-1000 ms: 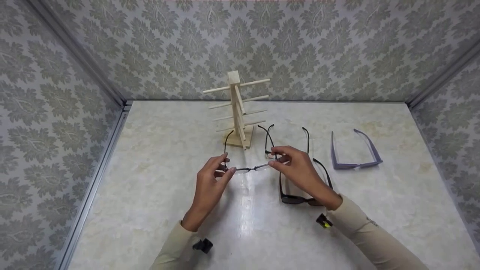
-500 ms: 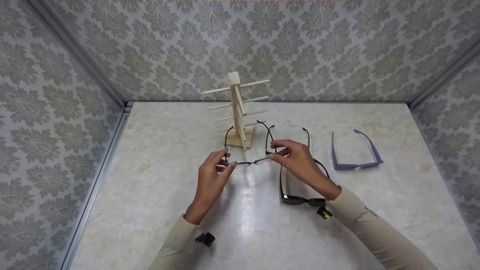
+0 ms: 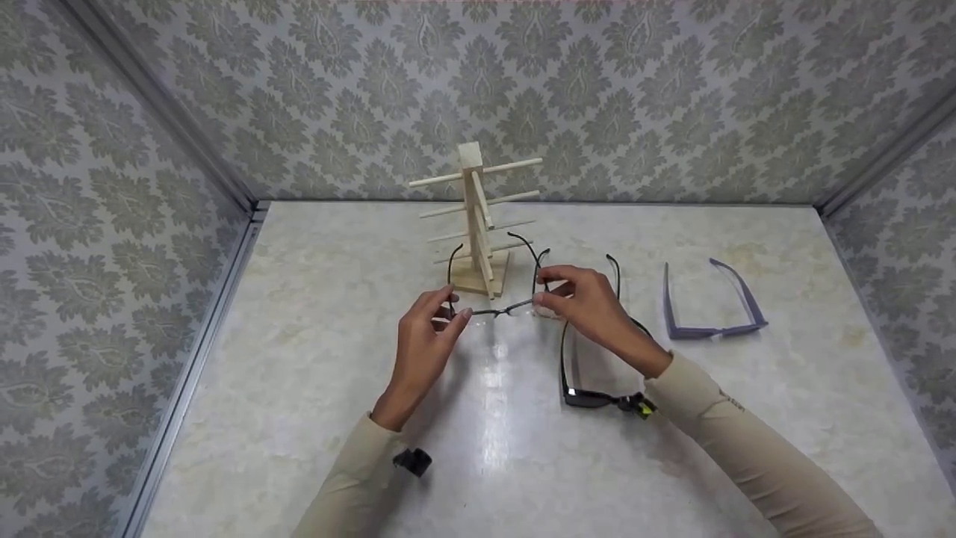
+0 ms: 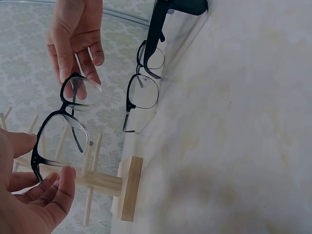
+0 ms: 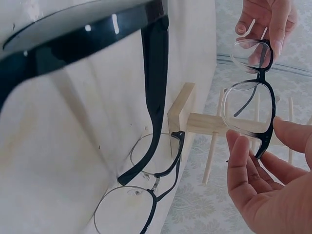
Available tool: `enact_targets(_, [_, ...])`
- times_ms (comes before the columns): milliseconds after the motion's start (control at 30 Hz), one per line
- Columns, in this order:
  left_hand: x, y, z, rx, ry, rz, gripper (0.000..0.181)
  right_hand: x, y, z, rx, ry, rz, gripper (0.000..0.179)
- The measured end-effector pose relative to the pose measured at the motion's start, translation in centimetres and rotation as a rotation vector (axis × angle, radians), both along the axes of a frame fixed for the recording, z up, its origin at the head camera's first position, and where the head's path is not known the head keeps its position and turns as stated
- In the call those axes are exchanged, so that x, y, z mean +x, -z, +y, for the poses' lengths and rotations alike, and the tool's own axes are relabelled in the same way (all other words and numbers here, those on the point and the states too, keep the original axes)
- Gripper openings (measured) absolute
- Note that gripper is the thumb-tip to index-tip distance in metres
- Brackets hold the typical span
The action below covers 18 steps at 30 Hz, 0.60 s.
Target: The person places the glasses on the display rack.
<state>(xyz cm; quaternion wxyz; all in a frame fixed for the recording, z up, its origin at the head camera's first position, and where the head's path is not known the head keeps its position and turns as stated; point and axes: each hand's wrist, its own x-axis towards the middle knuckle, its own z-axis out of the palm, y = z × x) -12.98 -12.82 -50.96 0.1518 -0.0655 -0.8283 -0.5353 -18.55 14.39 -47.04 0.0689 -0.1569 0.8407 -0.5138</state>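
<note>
My left hand (image 3: 424,340) and right hand (image 3: 586,306) hold a pair of eyeglasses (image 3: 489,311) between them, each pinching one end near the hinge. Both temples are unfolded and point away from me toward a wooden eyeglass rack (image 3: 470,155). In the left wrist view these eyeglasses (image 4: 62,110) show clear lenses, with a black upper rim fading to clear below. They are held up above the table, in front of the rack's base (image 3: 464,281). The rack's pegs carry no glasses.
Dark sunglasses (image 3: 586,398) lie under my right forearm. Behind my right hand are thin-rimmed glasses (image 5: 178,144), mostly hidden in the head view. Purple glasses frames (image 3: 694,331) lie farther right. Patterned walls (image 3: 523,97) enclose the table's back and sides.
Both hands have moved forward with the eyeglasses, toward the rack, and the temple tips now overlap its lower part in the head view. The other glasses stay where they were.
</note>
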Motion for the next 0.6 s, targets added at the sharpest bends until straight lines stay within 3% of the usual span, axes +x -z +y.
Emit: enact_targets(600, [-2.5, 0.8, -0.6, -0.011, -0.016, -0.05, 0.046, -2.7, 1.0, -0.7, 0.005, -0.023, -0.051, 0.04])
